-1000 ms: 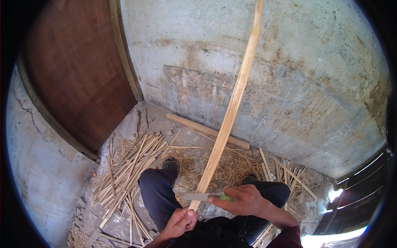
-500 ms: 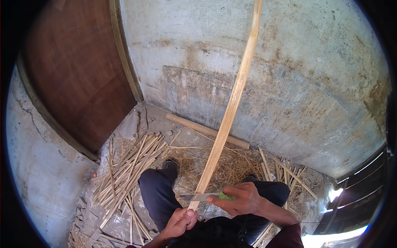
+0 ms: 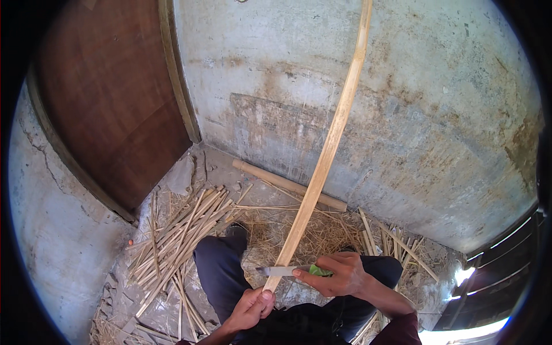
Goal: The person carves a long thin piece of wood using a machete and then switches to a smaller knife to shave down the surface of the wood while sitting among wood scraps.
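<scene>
A long pale bamboo strip (image 3: 323, 167) rises from my lap and leans away up past the wall. My left hand (image 3: 251, 309) is closed round its near end, thumb on top. In my right hand (image 3: 340, 276) is a knife (image 3: 286, 271) with a green handle, partly hidden by the fingers. Its flat blade lies across the strip just above my left hand, the tip sticking out past the strip's left edge. Whether the edge bites into the bamboo cannot be made out.
A heap of split bamboo sticks (image 3: 178, 236) covers the floor to the left, and more sticks (image 3: 402, 247) lie at the right. A bamboo pole (image 3: 290, 185) lies along the wall's foot (image 3: 276, 132). Shavings (image 3: 276, 230) litter the floor between my legs. A brown door (image 3: 109, 98) stands at the left.
The blade has shifted slightly up and right relative to my left hand and turned a little. The strip's far end appears slightly further right. Both hands keep their hold.
</scene>
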